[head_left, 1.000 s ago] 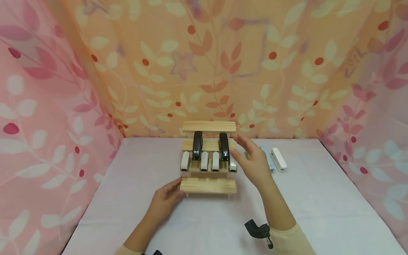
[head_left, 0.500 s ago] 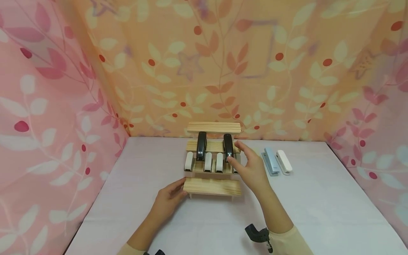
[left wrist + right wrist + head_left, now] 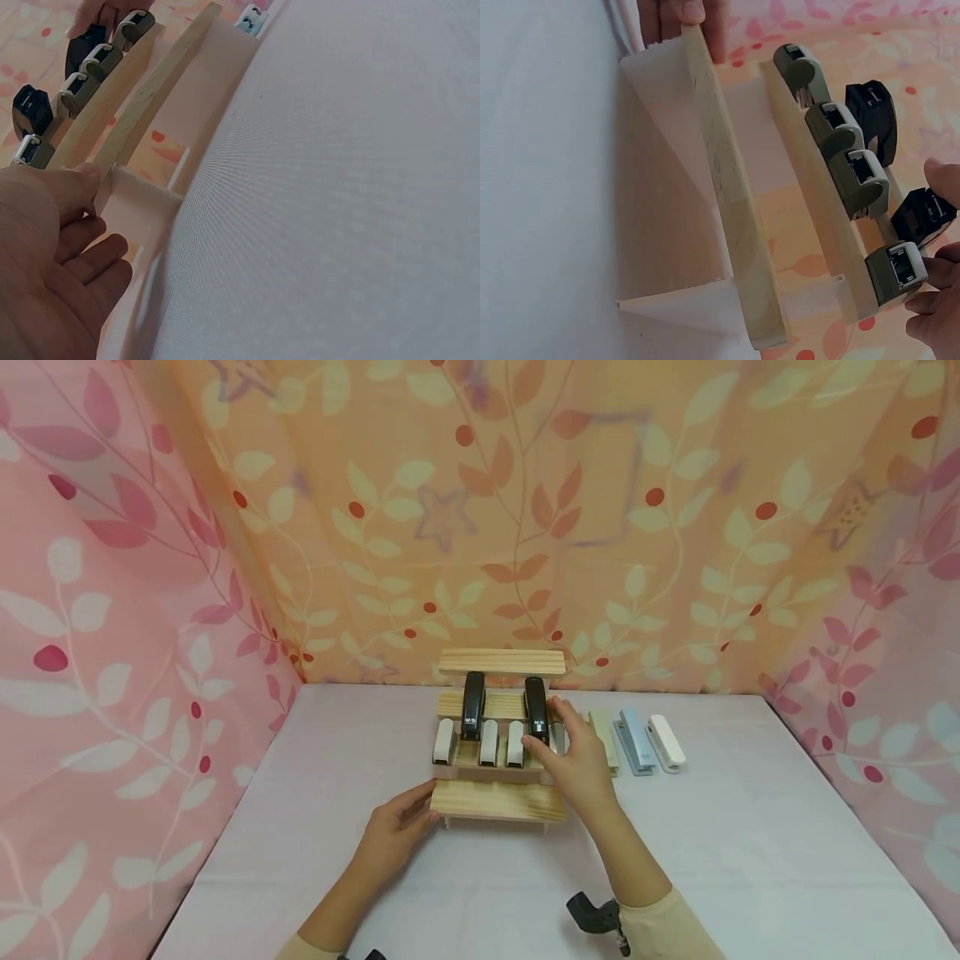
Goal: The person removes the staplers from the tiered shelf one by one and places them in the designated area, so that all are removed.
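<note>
A stepped wooden rack (image 3: 498,800) with white side supports stands mid-table. My left hand (image 3: 390,831) holds the left end of its lowest board, thumb on the edge. My right hand (image 3: 583,764) pinches the right-hand black stapler (image 3: 535,703) between thumb and fingers; this stapler sits on the upper step. Left of it on the same step is another black stapler (image 3: 473,703). Several white-topped staplers (image 3: 862,176) stand along the step below. The rightmost white-topped stapler (image 3: 896,271) is partly covered by my right hand in the head view.
Right of the rack, a pale green stapler (image 3: 602,735), a light blue stapler (image 3: 636,743) and a white stapler (image 3: 666,743) lie side by side on the white tablecloth (image 3: 750,827). A patterned curtain (image 3: 510,527) hangs behind the table.
My right hand has moved left, its thumb passing across the front of the right-hand black stapler. The pale green stapler shows more fully now. My left hand stays on the rack.
</note>
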The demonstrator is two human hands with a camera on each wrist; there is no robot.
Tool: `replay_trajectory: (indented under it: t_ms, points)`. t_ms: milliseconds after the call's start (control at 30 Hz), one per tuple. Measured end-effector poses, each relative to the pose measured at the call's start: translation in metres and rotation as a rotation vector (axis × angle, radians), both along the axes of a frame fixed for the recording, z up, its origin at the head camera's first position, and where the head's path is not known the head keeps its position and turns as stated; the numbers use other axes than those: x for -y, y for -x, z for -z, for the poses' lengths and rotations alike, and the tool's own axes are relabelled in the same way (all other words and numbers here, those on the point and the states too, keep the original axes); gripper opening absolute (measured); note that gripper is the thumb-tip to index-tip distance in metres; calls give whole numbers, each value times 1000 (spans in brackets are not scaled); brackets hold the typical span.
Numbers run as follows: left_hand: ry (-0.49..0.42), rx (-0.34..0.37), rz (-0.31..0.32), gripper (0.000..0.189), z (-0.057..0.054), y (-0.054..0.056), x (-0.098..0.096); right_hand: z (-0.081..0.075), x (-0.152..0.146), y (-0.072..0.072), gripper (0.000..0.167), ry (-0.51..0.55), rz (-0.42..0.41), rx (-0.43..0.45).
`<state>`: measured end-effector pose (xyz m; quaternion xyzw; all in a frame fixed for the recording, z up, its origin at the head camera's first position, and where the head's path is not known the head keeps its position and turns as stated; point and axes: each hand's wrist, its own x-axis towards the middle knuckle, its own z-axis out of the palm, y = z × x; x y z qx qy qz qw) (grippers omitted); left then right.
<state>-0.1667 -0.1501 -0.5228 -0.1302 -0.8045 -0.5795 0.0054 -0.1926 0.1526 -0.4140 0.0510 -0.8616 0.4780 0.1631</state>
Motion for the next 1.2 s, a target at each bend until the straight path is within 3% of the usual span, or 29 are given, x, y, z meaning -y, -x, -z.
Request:
replay_trajectory:
  t_ms: [333,633,1000,1200]
  points:
    - [17,-6,-5,50,1,4,3,2,7,1,78,-16,64,-23]
    - [13,-27,-5,50,4,2,4,1,6,0,69,-15,69,1]
    - [-33,-8,0,50,3,0,1,4,-1,1,51,1,48,-97]
    - [8,-29,-1,51,2,0,1,4,-5,-1,49,16,54,-149]
